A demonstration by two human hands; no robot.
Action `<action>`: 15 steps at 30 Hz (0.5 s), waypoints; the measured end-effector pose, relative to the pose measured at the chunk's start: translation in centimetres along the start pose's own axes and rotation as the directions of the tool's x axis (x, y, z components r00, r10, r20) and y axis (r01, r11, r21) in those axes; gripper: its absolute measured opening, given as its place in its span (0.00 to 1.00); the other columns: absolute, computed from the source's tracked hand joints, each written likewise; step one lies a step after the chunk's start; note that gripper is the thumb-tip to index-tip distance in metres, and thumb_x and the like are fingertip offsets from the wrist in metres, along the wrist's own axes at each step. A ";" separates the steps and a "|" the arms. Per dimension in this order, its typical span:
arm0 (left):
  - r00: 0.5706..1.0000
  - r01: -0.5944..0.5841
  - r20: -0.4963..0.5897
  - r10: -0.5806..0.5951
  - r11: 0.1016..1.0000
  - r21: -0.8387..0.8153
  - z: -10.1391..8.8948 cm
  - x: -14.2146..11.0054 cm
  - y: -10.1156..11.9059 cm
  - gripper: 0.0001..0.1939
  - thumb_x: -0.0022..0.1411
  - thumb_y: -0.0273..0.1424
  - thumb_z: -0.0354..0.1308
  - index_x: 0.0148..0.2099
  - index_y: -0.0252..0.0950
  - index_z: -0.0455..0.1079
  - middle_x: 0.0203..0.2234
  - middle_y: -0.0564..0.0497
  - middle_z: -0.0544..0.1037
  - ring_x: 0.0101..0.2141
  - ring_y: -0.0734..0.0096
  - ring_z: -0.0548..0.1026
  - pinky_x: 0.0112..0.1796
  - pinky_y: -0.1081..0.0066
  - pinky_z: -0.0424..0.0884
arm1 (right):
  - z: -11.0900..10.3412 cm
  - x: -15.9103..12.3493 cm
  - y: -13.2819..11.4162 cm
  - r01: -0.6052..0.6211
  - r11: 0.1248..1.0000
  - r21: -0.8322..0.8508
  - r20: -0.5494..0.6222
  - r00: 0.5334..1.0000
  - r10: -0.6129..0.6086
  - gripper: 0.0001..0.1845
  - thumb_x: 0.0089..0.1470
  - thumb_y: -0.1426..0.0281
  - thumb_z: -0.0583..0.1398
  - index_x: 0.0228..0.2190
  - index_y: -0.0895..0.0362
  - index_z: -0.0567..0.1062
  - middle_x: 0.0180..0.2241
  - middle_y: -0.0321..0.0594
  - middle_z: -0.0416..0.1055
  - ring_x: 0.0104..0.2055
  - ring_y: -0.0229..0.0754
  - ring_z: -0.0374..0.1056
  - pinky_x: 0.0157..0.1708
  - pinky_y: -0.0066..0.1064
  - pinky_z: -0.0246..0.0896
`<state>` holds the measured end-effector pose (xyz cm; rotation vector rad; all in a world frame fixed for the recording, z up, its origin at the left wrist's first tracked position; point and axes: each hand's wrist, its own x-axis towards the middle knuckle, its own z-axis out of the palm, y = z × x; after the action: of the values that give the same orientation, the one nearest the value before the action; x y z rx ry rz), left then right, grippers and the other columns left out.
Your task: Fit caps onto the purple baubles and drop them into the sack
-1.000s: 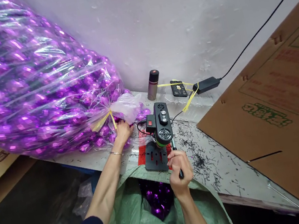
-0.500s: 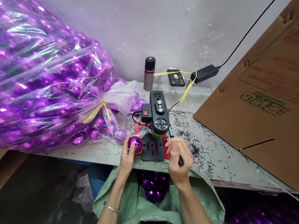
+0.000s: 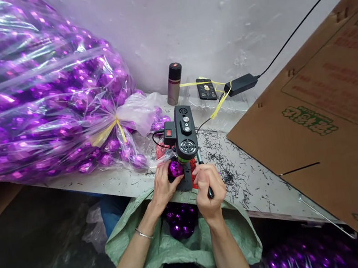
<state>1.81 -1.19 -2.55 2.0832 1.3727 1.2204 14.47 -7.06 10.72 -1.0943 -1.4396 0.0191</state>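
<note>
My left hand (image 3: 163, 187) is closed on a shiny purple faceted bauble (image 3: 175, 169), thumb toward me. It keeps the bauble over the black base plate (image 3: 185, 183), just left of and below the head of a small black bench press (image 3: 184, 129). Closed as well, my right hand (image 3: 211, 187) wraps round the black-gripped lever (image 3: 210, 192) on the press's right side. The spot where the press head meets the bauble is partly hidden. Below the table edge, a green woven sack (image 3: 143, 246) lies open between my arms, with several purple baubles (image 3: 181, 226) inside.
A large clear bag of purple baubles (image 3: 37, 99) fills the left. Behind the press stand a dark-capped bottle (image 3: 174, 84), a black phone-like item (image 3: 206, 89) and a power adapter (image 3: 242, 84). Small black bits (image 3: 229, 166) litter the table beside a cardboard box (image 3: 330, 126).
My left hand has moved the bauble rightward, over the base plate and close under the press head. My right hand stays on the lever. The whole view has shifted slightly.
</note>
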 end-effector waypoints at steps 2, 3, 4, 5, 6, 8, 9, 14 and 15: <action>1.000 -0.014 -0.003 0.014 1.000 0.021 0.3 0.2 0.0 0.30 0.65 0.41 0.64 0.64 0.36 0.64 0.53 0.39 0.77 0.55 0.50 0.75 0.56 0.51 0.71 | 0.0 0.0 0.0 0.005 1.000 -0.001 -0.002 1.000 -0.005 0.16 0.64 0.77 0.51 0.26 0.53 0.67 0.26 0.35 0.68 0.31 0.38 0.68 0.30 0.32 0.62; 1.000 -0.010 -0.002 0.010 1.000 0.029 0.4 0.3 0.0 0.30 0.64 0.40 0.65 0.64 0.36 0.64 0.53 0.39 0.76 0.55 0.50 0.74 0.56 0.51 0.71 | 0.0 0.0 0.0 0.007 1.000 -0.004 -0.003 1.000 -0.007 0.16 0.64 0.77 0.51 0.26 0.53 0.67 0.26 0.35 0.68 0.31 0.38 0.68 0.30 0.32 0.63; 1.000 -0.003 0.002 0.003 0.999 0.033 0.6 0.4 0.1 0.30 0.63 0.40 0.66 0.64 0.37 0.65 0.53 0.40 0.76 0.55 0.50 0.74 0.56 0.51 0.71 | 0.0 0.0 0.0 0.011 1.000 -0.008 -0.005 1.000 -0.011 0.16 0.64 0.78 0.51 0.26 0.53 0.67 0.26 0.35 0.68 0.31 0.38 0.68 0.30 0.32 0.63; 1.000 0.003 0.007 -0.003 0.999 0.033 0.7 0.5 0.2 0.30 0.63 0.39 0.66 0.64 0.38 0.65 0.53 0.40 0.76 0.55 0.50 0.74 0.55 0.51 0.71 | 0.0 0.1 -0.1 0.015 1.000 -0.011 -0.007 1.000 -0.015 0.16 0.64 0.78 0.51 0.26 0.53 0.67 0.26 0.35 0.68 0.30 0.38 0.68 0.30 0.32 0.63; 1.000 0.005 0.013 -0.006 1.000 0.030 0.9 0.5 0.2 0.30 0.63 0.39 0.66 0.64 0.38 0.66 0.54 0.40 0.76 0.55 0.50 0.74 0.55 0.51 0.71 | 0.0 0.1 -0.1 0.018 1.000 -0.012 -0.010 1.000 -0.019 0.16 0.64 0.78 0.51 0.26 0.53 0.67 0.26 0.35 0.68 0.30 0.38 0.68 0.30 0.32 0.63; 1.000 -0.001 0.030 0.000 1.000 0.017 1.2 0.5 0.2 0.29 0.63 0.39 0.66 0.63 0.38 0.67 0.55 0.40 0.76 0.56 0.50 0.74 0.55 0.52 0.70 | 0.0 0.0 0.0 0.022 1.000 -0.011 -0.012 1.000 -0.022 0.16 0.64 0.78 0.51 0.26 0.53 0.67 0.27 0.35 0.69 0.30 0.37 0.68 0.30 0.32 0.63; 0.999 -0.004 0.039 0.004 1.000 0.010 1.3 0.5 0.2 0.29 0.63 0.39 0.65 0.63 0.38 0.67 0.55 0.40 0.76 0.56 0.50 0.74 0.56 0.52 0.70 | 0.0 -0.1 0.0 0.022 1.000 -0.009 -0.014 1.000 -0.022 0.15 0.64 0.79 0.51 0.26 0.53 0.67 0.27 0.35 0.68 0.30 0.38 0.68 0.30 0.32 0.63; 0.999 -0.018 0.040 0.019 1.000 -0.012 1.7 0.2 -0.3 0.32 0.64 0.44 0.65 0.65 0.37 0.66 0.56 0.38 0.77 0.57 0.49 0.75 0.56 0.52 0.70 | 0.5 -1.5 1.2 0.026 1.000 0.011 -0.039 0.999 -0.026 0.15 0.63 0.78 0.51 0.27 0.53 0.67 0.26 0.35 0.68 0.31 0.39 0.69 0.30 0.33 0.63; 0.999 -0.030 0.031 0.030 0.999 -0.020 1.7 0.2 -0.4 0.32 0.64 0.45 0.65 0.65 0.36 0.66 0.56 0.38 0.78 0.57 0.49 0.75 0.56 0.52 0.71 | 0.7 -1.9 1.5 0.031 0.999 0.018 -0.045 0.999 -0.030 0.15 0.64 0.77 0.51 0.27 0.53 0.67 0.27 0.36 0.69 0.31 0.39 0.69 0.30 0.32 0.63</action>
<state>2.97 -0.58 -3.74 2.1079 1.3157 1.2033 14.42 -7.01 8.18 -1.0512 -1.4130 -0.0140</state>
